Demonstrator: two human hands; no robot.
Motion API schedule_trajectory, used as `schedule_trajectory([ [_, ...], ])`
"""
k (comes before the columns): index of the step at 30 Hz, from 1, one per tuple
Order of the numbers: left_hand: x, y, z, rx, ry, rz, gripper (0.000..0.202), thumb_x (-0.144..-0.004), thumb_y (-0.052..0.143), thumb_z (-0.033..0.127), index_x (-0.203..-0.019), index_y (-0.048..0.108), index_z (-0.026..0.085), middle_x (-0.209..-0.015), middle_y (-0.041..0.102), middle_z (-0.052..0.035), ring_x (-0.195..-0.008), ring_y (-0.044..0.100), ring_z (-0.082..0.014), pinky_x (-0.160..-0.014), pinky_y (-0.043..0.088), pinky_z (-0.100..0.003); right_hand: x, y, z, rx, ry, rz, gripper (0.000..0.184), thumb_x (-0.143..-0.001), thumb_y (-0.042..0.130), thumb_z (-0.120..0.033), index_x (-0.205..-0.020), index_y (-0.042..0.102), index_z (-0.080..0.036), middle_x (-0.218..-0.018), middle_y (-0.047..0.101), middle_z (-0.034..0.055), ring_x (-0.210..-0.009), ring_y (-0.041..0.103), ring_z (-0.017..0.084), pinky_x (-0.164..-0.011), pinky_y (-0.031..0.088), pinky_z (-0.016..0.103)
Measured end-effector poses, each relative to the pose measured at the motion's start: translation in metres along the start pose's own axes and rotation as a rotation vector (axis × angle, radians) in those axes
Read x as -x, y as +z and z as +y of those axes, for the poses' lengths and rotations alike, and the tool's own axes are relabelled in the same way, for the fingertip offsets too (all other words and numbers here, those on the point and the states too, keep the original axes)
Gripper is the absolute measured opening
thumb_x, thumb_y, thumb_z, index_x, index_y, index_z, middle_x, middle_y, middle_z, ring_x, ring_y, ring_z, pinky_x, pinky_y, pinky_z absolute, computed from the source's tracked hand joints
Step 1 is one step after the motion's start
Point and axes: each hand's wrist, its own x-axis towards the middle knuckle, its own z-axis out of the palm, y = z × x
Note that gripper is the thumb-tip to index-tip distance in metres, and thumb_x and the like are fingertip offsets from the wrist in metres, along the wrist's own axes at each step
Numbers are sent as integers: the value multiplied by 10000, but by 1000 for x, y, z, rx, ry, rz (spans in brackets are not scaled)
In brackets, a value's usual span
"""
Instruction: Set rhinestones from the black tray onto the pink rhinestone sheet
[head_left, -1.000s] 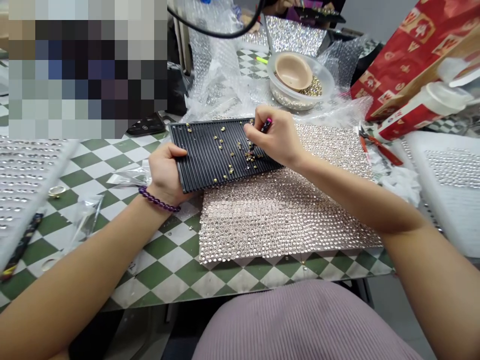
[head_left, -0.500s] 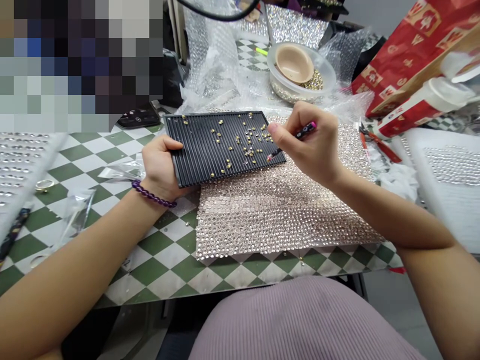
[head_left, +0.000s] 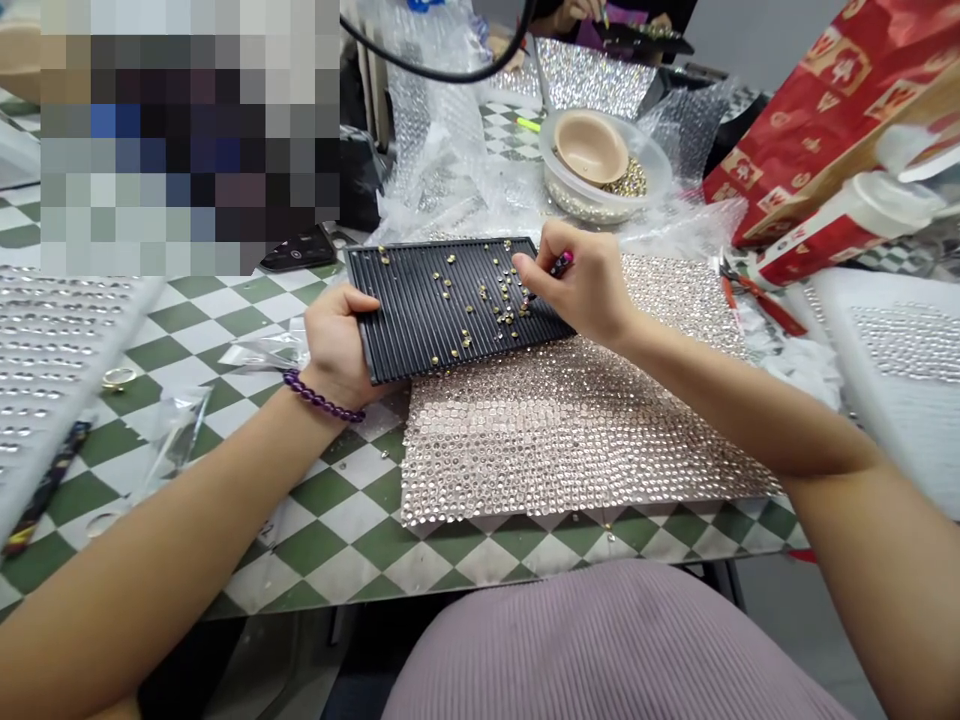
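My left hand [head_left: 336,335] grips the left end of a black ridged tray [head_left: 409,315], its thumb over the rim. Small gold-backed rhinestones [head_left: 505,295] lie scattered on the ridges, thickest towards the right end. My right hand [head_left: 589,285] is closed around a slim dark picker pen [head_left: 561,264] with a pink end. The pen's tip is mostly hidden behind the fingers, over the tray's right part. Beneath the tray spreads a sheet covered with rows of sparkling rhinestones [head_left: 510,450], the tray tilted above its upper left part.
Behind stands a clear tub [head_left: 559,195] of rhinestones with a beige bowl [head_left: 592,148] in it. Red-handled pliers [head_left: 765,300], a paper cup [head_left: 847,230] and a red bag [head_left: 810,110] are at right. White stone-lined sheets [head_left: 45,350] flank both sides. Another person's hands show at the top.
My right hand has moved left and slightly down with the pen, further over the tray. My left hand keeps hold of the tray. The whole view has shifted slightly.
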Motion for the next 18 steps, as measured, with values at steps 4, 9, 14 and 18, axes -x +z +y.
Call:
schedule_trajectory([
  [4, 0, 0, 0, 3, 13, 3, 327, -519, 484, 171, -815, 619, 132, -850, 707, -117, -1050, 636, -341, -904, 550, -518, -4, -2, 2, 15, 19, 7, 370, -829, 593, -183, -593, 310, -215, -552, 386, -48, -523, 317, 77, -558, 282, 283],
  [9, 2, 3, 1, 3, 2, 40, 322, -502, 485, 172, -798, 611, 160, -772, 692, -104, -1046, 632, -346, -901, 553, -509, 1, -13, -13, -44, 118, 55, 397, -824, 622, -218, -568, 318, -218, -548, 396, -39, -544, 356, 93, -550, 324, 281],
  [14, 3, 4, 0, 19, 37, -6, 292, -508, 480, 145, -772, 602, 175, -765, 690, -90, -1074, 618, -327, -956, 524, -482, 40, -39, -46, -215, 201, -144, 353, -803, 683, -216, -558, 429, -206, -566, 518, -35, -508, 454, 83, -460, 355, 261],
  [18, 4, 5, 0, 5, 25, 2, 319, -511, 473, 146, -800, 607, 142, -791, 693, -109, -1082, 610, -336, -967, 512, -493, 72, -51, -51, -253, 240, -197, 326, -807, 676, -157, -551, 477, -193, -559, 558, -32, -503, 517, 76, -449, 390, 247],
])
